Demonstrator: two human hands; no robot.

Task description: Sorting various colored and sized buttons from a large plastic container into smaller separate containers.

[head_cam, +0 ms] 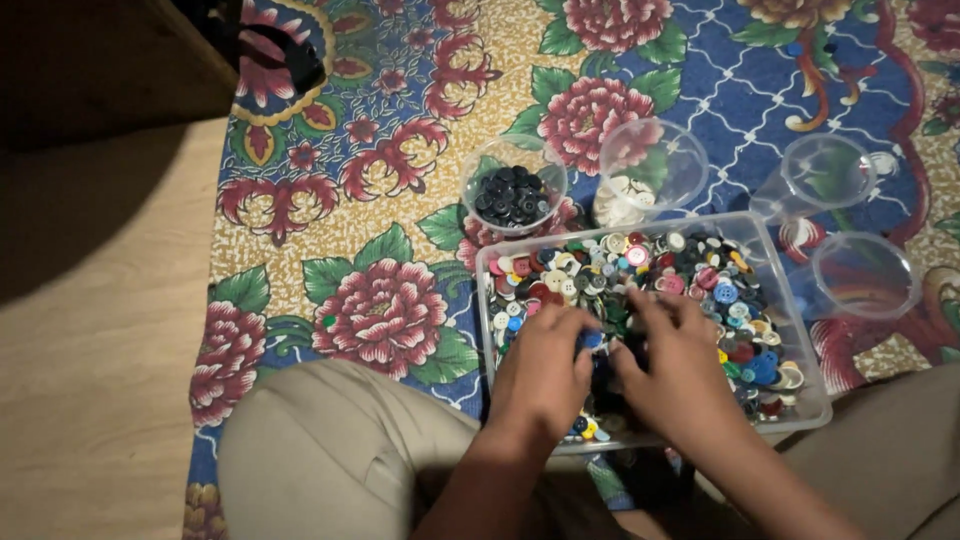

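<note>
Clear plastic tray w/ mixed buttons; both hands loosely open, fingers in pile.

A home floor: flowered cloth spread over wood-look flooring, dark furniture beside it.

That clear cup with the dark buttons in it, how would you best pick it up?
Grip the cup of dark buttons around its clear side wall just below the rim, coming from its left, probably. It stands upright with an open mouth, so a side grasp keeps the buttons in. The button tray crowds its near side and a tilted cup its right.
</note>
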